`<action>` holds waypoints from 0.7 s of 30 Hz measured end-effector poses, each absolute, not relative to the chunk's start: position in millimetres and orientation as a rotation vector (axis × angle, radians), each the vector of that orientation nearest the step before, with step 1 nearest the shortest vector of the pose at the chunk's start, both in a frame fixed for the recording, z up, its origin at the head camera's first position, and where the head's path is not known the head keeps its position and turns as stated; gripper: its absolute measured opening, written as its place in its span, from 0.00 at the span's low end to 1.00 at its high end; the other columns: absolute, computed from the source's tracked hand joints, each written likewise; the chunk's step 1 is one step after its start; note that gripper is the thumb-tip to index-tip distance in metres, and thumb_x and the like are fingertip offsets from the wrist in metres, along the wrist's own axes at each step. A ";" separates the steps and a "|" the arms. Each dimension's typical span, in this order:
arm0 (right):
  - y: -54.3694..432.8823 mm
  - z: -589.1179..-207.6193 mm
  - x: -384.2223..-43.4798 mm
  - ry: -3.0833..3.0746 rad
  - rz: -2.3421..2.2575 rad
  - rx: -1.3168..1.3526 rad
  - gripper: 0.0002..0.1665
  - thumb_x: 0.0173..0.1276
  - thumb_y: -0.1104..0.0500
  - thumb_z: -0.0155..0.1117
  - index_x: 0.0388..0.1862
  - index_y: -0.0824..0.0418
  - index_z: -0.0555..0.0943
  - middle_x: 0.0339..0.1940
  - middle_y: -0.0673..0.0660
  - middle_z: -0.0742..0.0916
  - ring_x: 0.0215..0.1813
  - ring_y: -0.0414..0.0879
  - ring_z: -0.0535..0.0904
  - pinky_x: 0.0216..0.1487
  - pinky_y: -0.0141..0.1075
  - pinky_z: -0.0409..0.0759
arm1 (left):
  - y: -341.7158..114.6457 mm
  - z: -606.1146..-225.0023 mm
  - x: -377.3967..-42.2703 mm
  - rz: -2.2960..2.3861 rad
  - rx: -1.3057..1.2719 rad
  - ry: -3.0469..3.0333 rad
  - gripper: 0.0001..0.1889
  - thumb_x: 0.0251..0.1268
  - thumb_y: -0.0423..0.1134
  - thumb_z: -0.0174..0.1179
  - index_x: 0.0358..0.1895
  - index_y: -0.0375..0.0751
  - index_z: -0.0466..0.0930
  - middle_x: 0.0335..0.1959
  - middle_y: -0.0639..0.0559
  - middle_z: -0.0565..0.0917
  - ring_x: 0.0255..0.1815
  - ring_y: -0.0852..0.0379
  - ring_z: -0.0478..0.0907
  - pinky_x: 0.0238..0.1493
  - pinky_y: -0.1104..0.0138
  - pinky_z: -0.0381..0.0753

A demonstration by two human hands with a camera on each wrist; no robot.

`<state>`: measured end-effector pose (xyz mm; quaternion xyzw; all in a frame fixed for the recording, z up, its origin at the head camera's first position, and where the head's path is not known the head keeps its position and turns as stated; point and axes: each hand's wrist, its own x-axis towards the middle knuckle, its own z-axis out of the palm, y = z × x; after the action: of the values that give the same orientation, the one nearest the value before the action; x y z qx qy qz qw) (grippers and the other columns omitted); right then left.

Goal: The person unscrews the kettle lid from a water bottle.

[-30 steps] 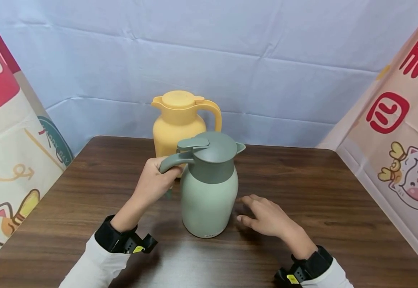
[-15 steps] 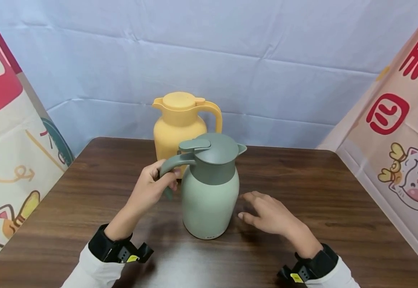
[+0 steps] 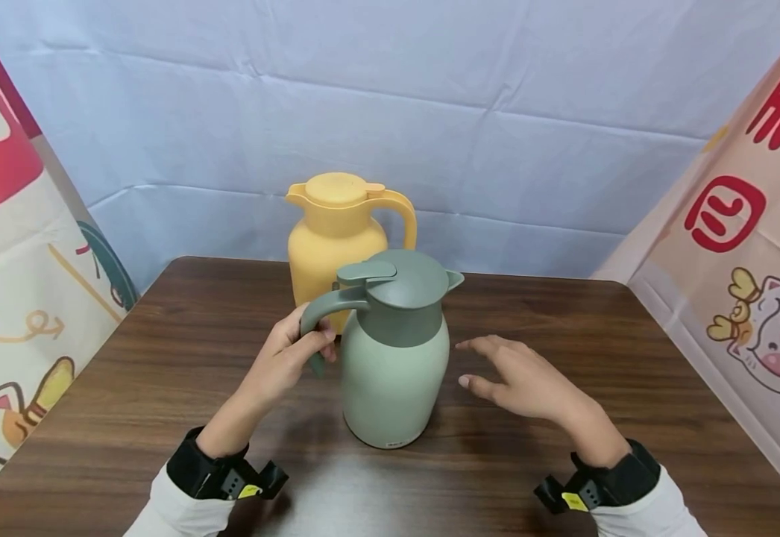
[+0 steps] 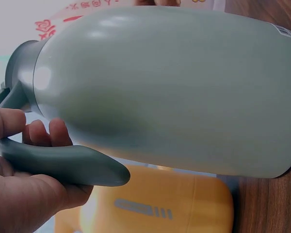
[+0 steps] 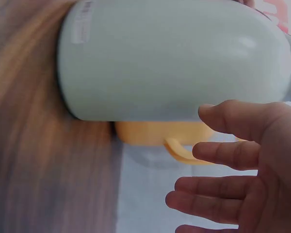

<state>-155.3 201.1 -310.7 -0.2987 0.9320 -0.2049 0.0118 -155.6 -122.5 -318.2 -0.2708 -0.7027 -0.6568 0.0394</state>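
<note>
A pale green thermos jug (image 3: 395,388) with a darker green lid and handle stands upright on the wooden table, its spout to the right. My left hand (image 3: 289,350) holds the jug's handle (image 4: 63,162), with fingers passing through the gap between handle and body. To the right of the jug, my right hand (image 3: 520,377) is held with fingers spread and nothing in it. In the right wrist view, the fingers (image 5: 213,187) reach toward the jug's side. A yellow thermos jug (image 3: 326,250) stands behind the green one, its lower part partly hidden.
The dark wooden table (image 3: 182,335) ends at a light blue cloth backdrop (image 3: 390,112). Printed cloths hang at the left (image 3: 14,261) and right (image 3: 752,246) sides.
My left hand's fingers have shifted on the handle, loosening and then closing again. My right hand has moved up and to the right, away from the green jug's side. The jugs stay in place.
</note>
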 end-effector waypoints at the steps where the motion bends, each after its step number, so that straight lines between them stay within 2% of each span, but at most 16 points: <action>1: 202.0 -307.6 -155.8 2.917 -0.644 -0.937 0.27 0.66 0.51 0.61 0.60 0.64 0.73 0.57 0.60 0.77 0.58 0.56 0.72 0.52 0.52 0.71 | -122.4 -318.0 -155.5 -2.016 -0.828 -2.151 0.05 0.69 0.30 0.45 0.36 0.32 0.68 0.25 0.40 0.73 0.30 0.47 0.73 0.33 0.61 0.71; 7: 204.9 -294.1 -156.9 2.956 -0.663 -0.941 0.27 0.67 0.51 0.60 0.61 0.63 0.72 0.59 0.61 0.76 0.59 0.57 0.72 0.53 0.53 0.70 | -122.1 -318.3 -154.3 -2.017 -0.821 -2.147 0.03 0.64 0.26 0.45 0.36 0.30 0.68 0.26 0.40 0.71 0.30 0.45 0.74 0.35 0.60 0.73; 11: 204.4 -286.8 -155.7 2.950 -0.679 -0.952 0.28 0.67 0.50 0.60 0.61 0.63 0.72 0.59 0.61 0.76 0.59 0.57 0.71 0.53 0.53 0.69 | -121.2 -319.5 -154.2 -2.006 -0.816 -2.124 0.03 0.60 0.24 0.43 0.33 0.31 0.67 0.23 0.40 0.68 0.29 0.42 0.73 0.35 0.57 0.74; 15: 202.2 -277.7 -154.1 2.962 -0.705 -0.971 0.28 0.67 0.51 0.60 0.61 0.63 0.71 0.59 0.60 0.76 0.60 0.57 0.70 0.54 0.53 0.69 | -118.7 -321.8 -154.4 -2.012 -0.816 -2.064 0.04 0.60 0.22 0.42 0.30 0.31 0.65 0.21 0.40 0.67 0.26 0.44 0.72 0.33 0.59 0.73; 21: 195.1 -267.3 -149.7 3.121 -0.796 -0.997 0.29 0.61 0.51 0.67 0.59 0.59 0.74 0.54 0.56 0.80 0.52 0.53 0.76 0.44 0.49 0.74 | -113.7 -324.8 -154.1 -2.042 -0.809 -2.021 0.05 0.58 0.21 0.41 0.29 0.32 0.63 0.21 0.40 0.68 0.23 0.45 0.67 0.30 0.64 0.70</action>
<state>-149.7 195.1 -267.3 -0.2938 0.9195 -0.2345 -0.1150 -154.1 -113.7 -324.8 -0.2704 -0.6750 -0.6820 0.0784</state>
